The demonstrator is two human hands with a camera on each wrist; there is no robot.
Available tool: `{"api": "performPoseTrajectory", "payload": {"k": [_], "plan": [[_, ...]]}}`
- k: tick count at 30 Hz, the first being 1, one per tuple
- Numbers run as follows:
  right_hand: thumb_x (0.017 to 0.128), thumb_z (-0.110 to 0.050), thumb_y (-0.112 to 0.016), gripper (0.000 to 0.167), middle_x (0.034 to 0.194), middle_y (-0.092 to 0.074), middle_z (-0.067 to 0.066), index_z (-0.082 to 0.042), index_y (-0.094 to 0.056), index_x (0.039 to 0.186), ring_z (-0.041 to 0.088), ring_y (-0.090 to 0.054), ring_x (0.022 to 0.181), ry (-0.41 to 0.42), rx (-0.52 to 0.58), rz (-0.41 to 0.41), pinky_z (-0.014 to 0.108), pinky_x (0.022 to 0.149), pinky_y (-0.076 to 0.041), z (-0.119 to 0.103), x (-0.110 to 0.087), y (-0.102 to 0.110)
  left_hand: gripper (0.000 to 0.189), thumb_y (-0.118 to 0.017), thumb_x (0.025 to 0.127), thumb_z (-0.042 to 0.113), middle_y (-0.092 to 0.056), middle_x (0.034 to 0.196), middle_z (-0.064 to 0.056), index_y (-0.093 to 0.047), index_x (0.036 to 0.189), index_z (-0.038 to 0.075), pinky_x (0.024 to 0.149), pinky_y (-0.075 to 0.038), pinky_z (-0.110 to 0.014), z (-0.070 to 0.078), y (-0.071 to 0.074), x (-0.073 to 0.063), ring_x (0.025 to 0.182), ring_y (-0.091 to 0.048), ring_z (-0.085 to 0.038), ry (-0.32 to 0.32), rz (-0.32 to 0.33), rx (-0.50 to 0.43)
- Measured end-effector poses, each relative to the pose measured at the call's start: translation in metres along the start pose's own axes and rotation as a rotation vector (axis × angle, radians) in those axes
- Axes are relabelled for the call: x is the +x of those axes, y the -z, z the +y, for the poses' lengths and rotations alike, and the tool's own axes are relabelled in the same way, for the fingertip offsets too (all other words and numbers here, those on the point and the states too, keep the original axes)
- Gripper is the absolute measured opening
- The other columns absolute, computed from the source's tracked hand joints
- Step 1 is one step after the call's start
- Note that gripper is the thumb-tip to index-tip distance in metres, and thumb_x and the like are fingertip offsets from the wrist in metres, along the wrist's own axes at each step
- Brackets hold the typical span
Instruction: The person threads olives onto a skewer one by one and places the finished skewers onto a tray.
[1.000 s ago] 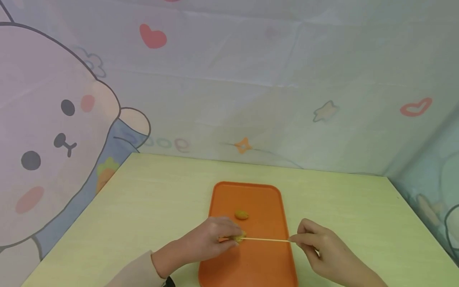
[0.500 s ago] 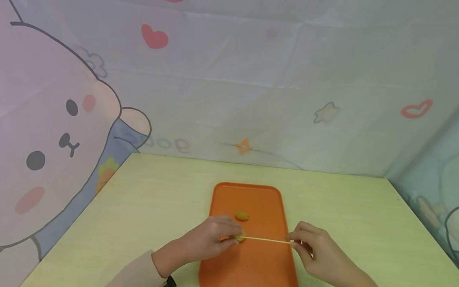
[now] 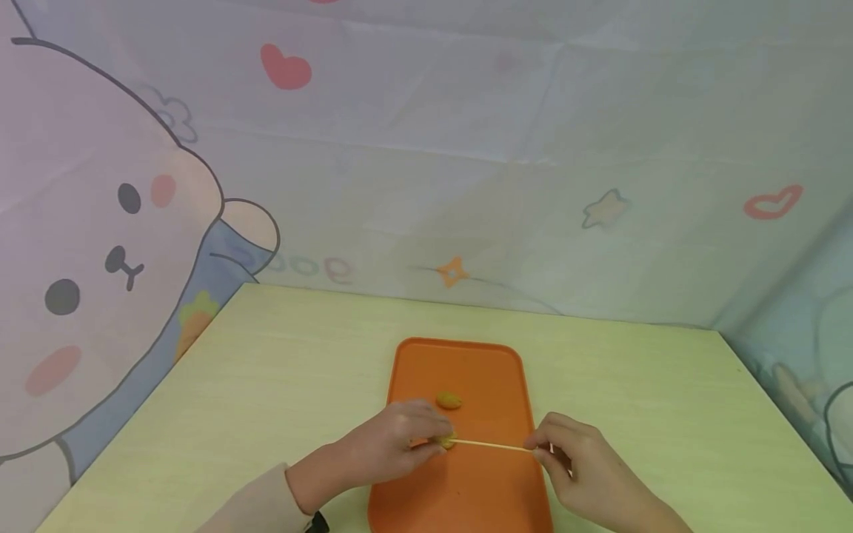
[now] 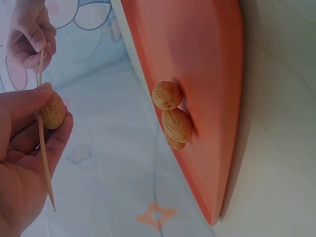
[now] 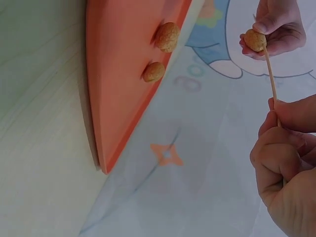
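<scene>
One wrinkled lump [image 3: 447, 446], head view, is pinched over the tray [image 3: 460, 511] by the left hand [image 3: 392, 444], its stick [image 3: 489, 445] by the right hand [image 3: 581, 468]; left wrist view: pushed hard, the pointed tip [image 4: 53, 203] could prick that hand; right wrist view: skewed force might snap the stick

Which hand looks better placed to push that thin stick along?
Probably the right hand: its fingers pinch the thin stick away from its pointed tip, while the left hand holds a wrinkled brown piece.
</scene>
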State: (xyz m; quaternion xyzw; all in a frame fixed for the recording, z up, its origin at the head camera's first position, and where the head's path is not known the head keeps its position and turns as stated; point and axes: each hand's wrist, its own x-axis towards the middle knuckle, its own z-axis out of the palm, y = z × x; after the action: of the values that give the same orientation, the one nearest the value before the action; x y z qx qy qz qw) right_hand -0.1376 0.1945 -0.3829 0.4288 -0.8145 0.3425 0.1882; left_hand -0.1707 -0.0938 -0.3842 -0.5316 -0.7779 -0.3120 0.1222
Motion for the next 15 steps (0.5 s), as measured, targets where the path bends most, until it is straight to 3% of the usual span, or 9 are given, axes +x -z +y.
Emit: {"api": "performPoseTrajectory", "payload": {"k": [15], "plan": [[0.078, 0.018, -0.066, 0.03, 0.078, -0.053, -0.01, -0.011, -0.065, 0.087, -0.006, -0.038, 0.06, -0.05, 0.021, -0.027, 0.007, 0.05, -0.037, -0.0029, 0.0043, -0.0051, 0.017, -0.071, 0.082, -0.005, -0.071, 0.094, -0.004, -0.07, 0.097, 0.002, 0.082, -0.049, -0.015, 0.0021, -0.0021, 0.0043, 0.091, -0.063, -0.014, -0.018, -0.027, -0.003]]}}
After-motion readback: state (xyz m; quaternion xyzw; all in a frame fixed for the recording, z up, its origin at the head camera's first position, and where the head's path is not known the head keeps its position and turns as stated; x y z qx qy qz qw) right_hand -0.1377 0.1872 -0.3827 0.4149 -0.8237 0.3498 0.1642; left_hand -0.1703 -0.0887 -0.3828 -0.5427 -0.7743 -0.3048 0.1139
